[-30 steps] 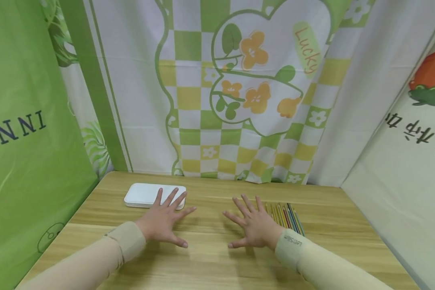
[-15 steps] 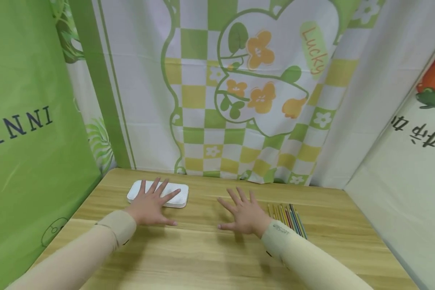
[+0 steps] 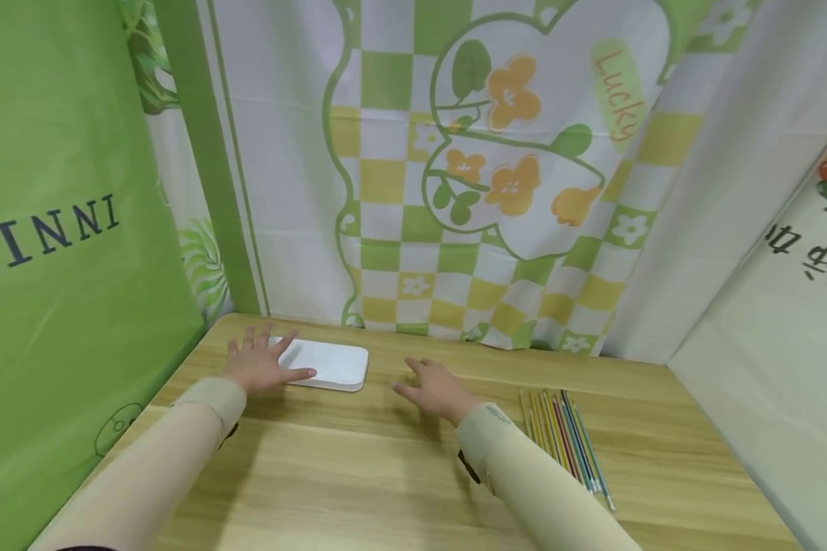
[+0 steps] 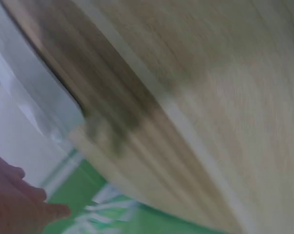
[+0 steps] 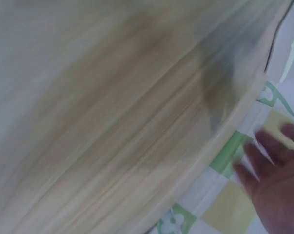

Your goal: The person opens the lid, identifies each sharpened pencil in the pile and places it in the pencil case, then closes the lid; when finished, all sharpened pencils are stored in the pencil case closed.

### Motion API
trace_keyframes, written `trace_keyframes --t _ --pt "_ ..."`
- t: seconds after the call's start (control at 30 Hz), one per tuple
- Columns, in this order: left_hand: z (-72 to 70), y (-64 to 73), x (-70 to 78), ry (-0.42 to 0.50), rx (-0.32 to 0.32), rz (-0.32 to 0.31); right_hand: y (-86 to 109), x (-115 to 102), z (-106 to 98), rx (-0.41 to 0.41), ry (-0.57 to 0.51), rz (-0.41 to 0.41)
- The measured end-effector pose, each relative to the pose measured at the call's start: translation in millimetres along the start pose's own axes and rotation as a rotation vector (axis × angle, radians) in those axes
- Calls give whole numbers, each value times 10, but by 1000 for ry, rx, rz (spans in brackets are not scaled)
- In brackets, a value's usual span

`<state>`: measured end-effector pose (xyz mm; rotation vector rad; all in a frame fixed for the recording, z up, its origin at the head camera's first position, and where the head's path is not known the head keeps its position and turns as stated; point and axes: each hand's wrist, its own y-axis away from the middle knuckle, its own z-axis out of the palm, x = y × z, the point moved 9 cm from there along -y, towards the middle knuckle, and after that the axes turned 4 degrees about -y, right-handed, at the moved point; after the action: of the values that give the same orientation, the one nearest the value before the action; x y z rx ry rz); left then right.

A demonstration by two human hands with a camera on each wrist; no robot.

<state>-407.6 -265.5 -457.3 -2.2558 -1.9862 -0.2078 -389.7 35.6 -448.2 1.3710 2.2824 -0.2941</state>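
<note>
A flat white case [image 3: 327,363] with rounded corners lies at the back left of the table. My left hand [image 3: 258,366] is at its left end, fingers spread, the thumb reaching over the near side; whether it touches the case I cannot tell. To the right of the case, my right hand [image 3: 433,389] hovers with nothing in it, its fingers loosely extended toward the case. Several thin pencils [image 3: 567,438] of various colours lie side by side right of the right forearm. In the left wrist view, the case [image 4: 44,83] shows as a blurred pale edge near the fingers.
The wooden table [image 3: 331,474] meets a green-and-white checked curtain [image 3: 448,252] at the back. A green cloth wall [image 3: 76,306] stands along the left side and a white one [image 3: 765,383] along the right.
My left hand has moved left, from over the case to its left end. My right hand has moved left, away from the pencils, its fingers less spread. The head view has shifted slightly.
</note>
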Motion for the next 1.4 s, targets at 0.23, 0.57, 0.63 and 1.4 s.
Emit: trace_keyframes --t 0.23,0.57,0.63,1.4 --pt "138 -104 -310 266 -126 -138 -197 -50 161 -21 -389 116" --pt "160 -84 -197 617 -206 -128 -410 -233 566 -59 -1083 184" --pt "171 -78 -181 677 -212 -119 -417 -259 597 -55 -1120 189" --pt "361 216 152 887 -219 -159 -75 245 263 119 -650 321"
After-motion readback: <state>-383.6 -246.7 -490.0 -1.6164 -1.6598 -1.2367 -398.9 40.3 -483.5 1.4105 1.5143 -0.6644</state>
